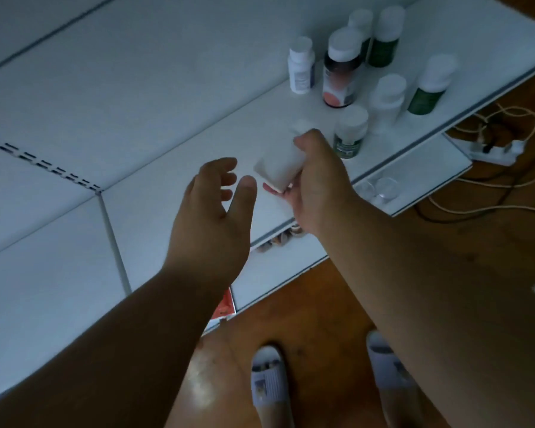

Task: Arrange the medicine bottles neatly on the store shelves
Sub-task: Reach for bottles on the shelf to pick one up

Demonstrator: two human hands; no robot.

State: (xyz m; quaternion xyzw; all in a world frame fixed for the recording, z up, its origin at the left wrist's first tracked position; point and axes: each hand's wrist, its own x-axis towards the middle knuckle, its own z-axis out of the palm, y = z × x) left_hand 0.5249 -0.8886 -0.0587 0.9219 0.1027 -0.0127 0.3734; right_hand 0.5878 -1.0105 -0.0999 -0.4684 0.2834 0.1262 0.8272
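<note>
My right hand (317,183) grips a plain white bottle (280,163), tilted, just above the white shelf (173,168). My left hand (212,211) hovers open beside it on the left, fingers spread and loosely bent, a small gap from the bottle. Several medicine bottles stand upright at the shelf's right end: a green-labelled one (349,132) right behind my right hand, a dark bottle with a red label (340,69), a small white bottle (301,66), a white one (385,100) and a green one (431,86).
A lower shelf (414,177) with clear plastic cups (383,186) sticks out beneath. A white power strip (494,149) and cables lie on the brown floor at right. My slippered feet (269,384) stand close to the shelf front. A red packet (224,305) shows below the shelf edge.
</note>
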